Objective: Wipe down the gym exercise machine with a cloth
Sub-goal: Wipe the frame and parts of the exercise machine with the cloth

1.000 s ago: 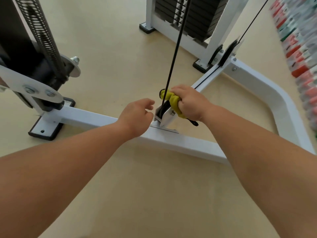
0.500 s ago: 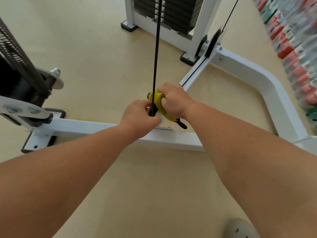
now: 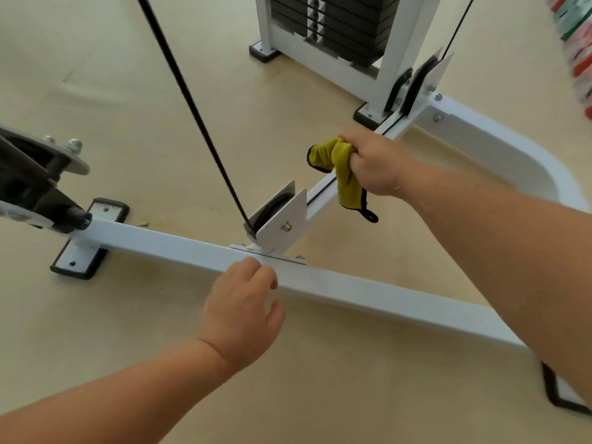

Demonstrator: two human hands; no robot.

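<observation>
The white frame of the gym machine runs low across the floor. A white pulley bracket stands on its cross beam, with a black cable rising from it to the upper left. My right hand grips a bunched yellow cloth with black edging, held in the air above the beam that leads back to the weight stack, to the right of the bracket. My left hand hangs over the near edge of the cross beam, fingers loosely curled and holding nothing.
A black weight stack in a white tower stands at the back. A black arm with a metal disc and bolts juts in at the left. Black-edged foot plates sit on the beige floor. Blurred red and green items line the right edge.
Both hands have left the pulley bracket. My right hand lifted the cloth up and to the right; my left hand let go and drew back toward me. The view shifted closer.
</observation>
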